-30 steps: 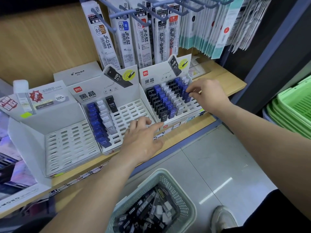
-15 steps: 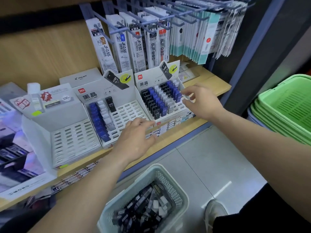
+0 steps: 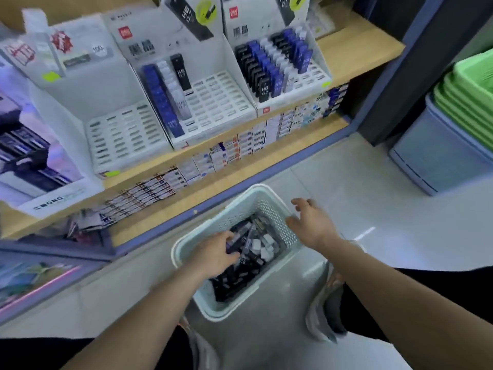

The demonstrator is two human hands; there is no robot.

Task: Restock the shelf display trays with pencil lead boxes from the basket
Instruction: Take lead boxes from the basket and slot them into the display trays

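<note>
A pale mint basket [image 3: 269, 206] stands on the floor below the shelf, filled with black, white and blue pencil lead boxes [image 3: 256, 252]. My left hand [image 3: 214, 253] is down inside it, thumb and fingers curled around dark boxes. My right hand [image 3: 312, 227] hovers at the basket's right rim with fingers spread and nothing in it. On the shelf, the left display tray [image 3: 120, 134] has only bare slots. The middle tray [image 3: 218, 102] has a blue column, a white column and one black box. The right tray [image 3: 317, 76] is mostly filled.
Small packets line the wooden shelf's front edge [image 3: 226, 153]. Stacked green baskets [image 3: 469, 97] sit on a grey-blue bin [image 3: 437, 156] at the right. My shoe [image 3: 328, 311] is beside the basket on the tiled floor. A dark upright post [image 3: 386, 76] bounds the shelf's right end.
Both hands have left the shelf trays and dropped to the basket. The left hand went into the boxes, the right came to the rim. The view has tilted down.
</note>
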